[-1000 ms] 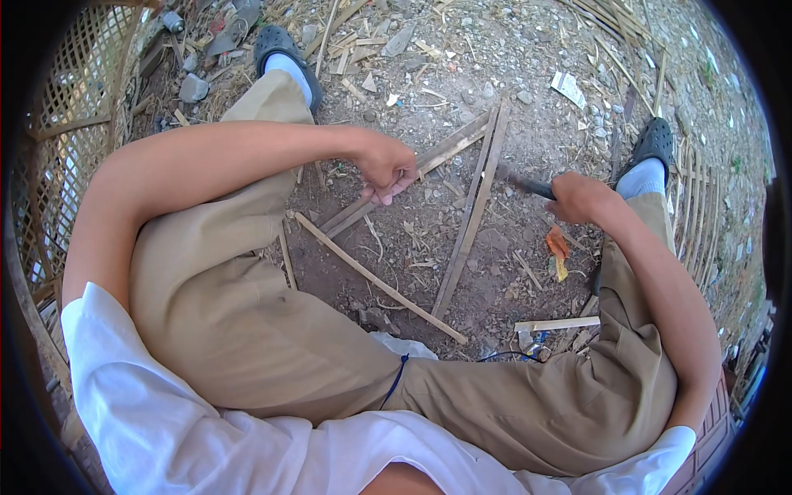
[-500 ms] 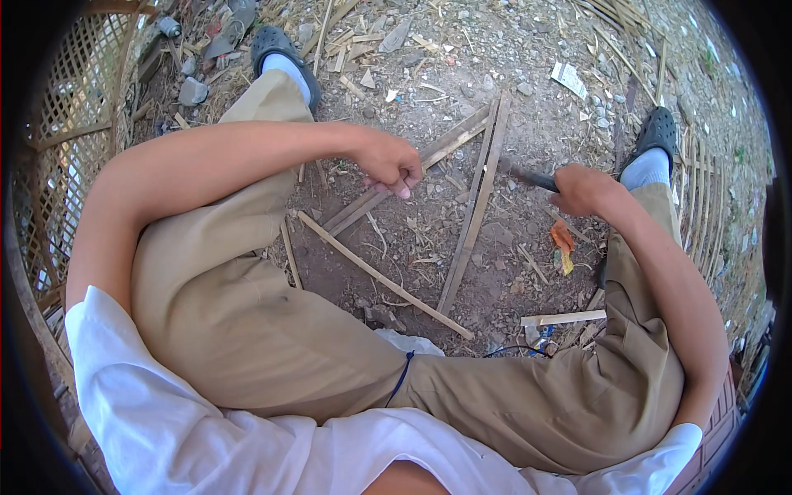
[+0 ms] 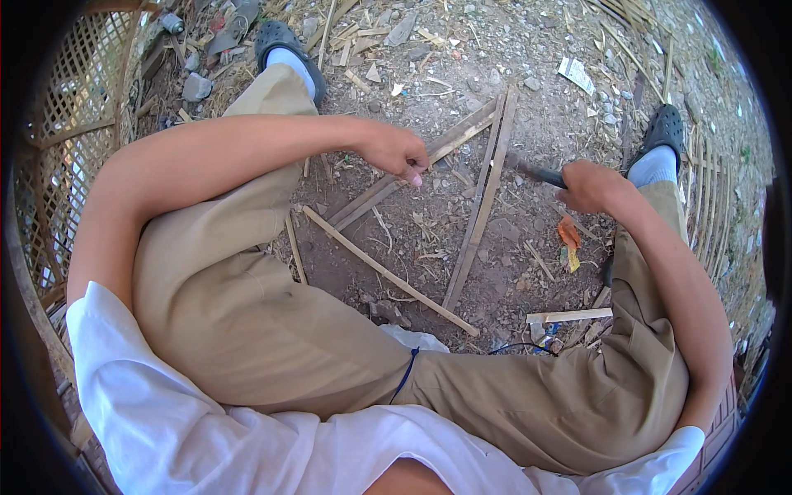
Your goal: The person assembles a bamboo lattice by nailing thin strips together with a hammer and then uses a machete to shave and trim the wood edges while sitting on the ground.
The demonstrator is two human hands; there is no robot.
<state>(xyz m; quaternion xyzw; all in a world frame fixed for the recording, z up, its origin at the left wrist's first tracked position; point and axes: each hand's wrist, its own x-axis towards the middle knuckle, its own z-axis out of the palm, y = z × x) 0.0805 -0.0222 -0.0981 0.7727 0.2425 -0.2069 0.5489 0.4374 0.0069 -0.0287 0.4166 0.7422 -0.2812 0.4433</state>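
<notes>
- The left hand (image 3: 398, 152) is closed on the upper part of a bamboo strip (image 3: 412, 169) that lies slanted on the ground (image 3: 511, 272), fingers curled over it.
- The right hand (image 3: 587, 186) is clamped round the dark handle of a knife (image 3: 540, 173); the tool's end points toward a long strip (image 3: 481, 206), and whether it touches is unclear.
- The two hands are well apart, with the long strip between them.
- The long strip runs from near the knife down toward the person's lap; its upper end lies just beside the bamboo strip's upper end.
- A third strip (image 3: 388, 271) crosses below the left hand and ends by the long strip's lower end.
- An orange scrap (image 3: 569, 235) lies right of the long strip, below the right hand.
- A short pale slat (image 3: 569, 315) lies further down, near the right knee.
- A woven lattice (image 3: 74, 107) stands far left of the long strip.
- Dark shoes (image 3: 280, 37) with pale socks show at the top, either side of the strips.
</notes>
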